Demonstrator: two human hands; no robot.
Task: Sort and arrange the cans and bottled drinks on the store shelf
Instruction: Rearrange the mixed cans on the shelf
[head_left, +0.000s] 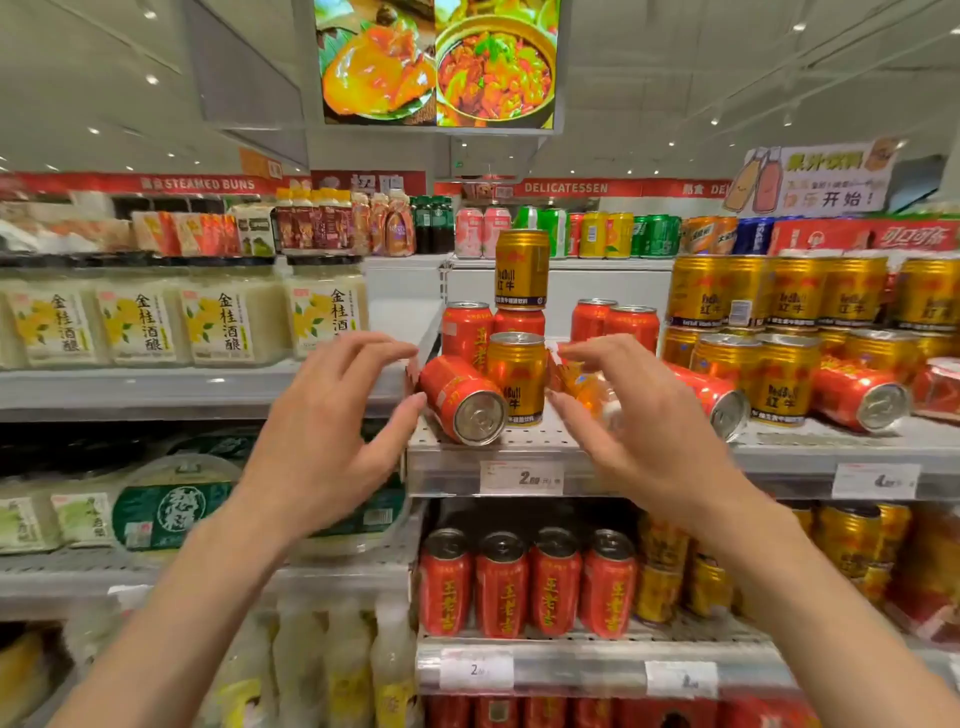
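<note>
— Reaching in with both hands, is that it? Which one is nearer the fallen can?

— The left hand (332, 415). Its grip is wide, fingers spread and lightly bent, holding nothing. The thumb tip sits just beside the tipped red can (462, 397), maybe touching its left side; I cannot tell for sure.

— How does that can lie?

— On its side at the near left edge of the middle shelf (519, 447). Its long axis runs from far left to near right, with the silver end facing us. So it lies to the right of the left hand, and the palm already faces it.

— And the right hand (639, 415)?

— Also spread wide, palm turned left, fingers curved over an orange bottle (592, 395) lying on the shelf. It is blurred, and I see no fingers curled round it. Between the two hands stands a gold can (517, 376), upright, with upright red cans (467, 327) behind it and a second gold can (522, 267) stacked on top of those.

— What does the coming move turn on, in your view?

— Likely closing the left hand across the can's round body, then swinging the silver end to stand it up. The stacked gold can looks easy to knock, so the lift should stay low and near.

— More fallen ones?

— Yes, more red cans (857, 397) lie on their sides further right, among upright gold ones.
</note>
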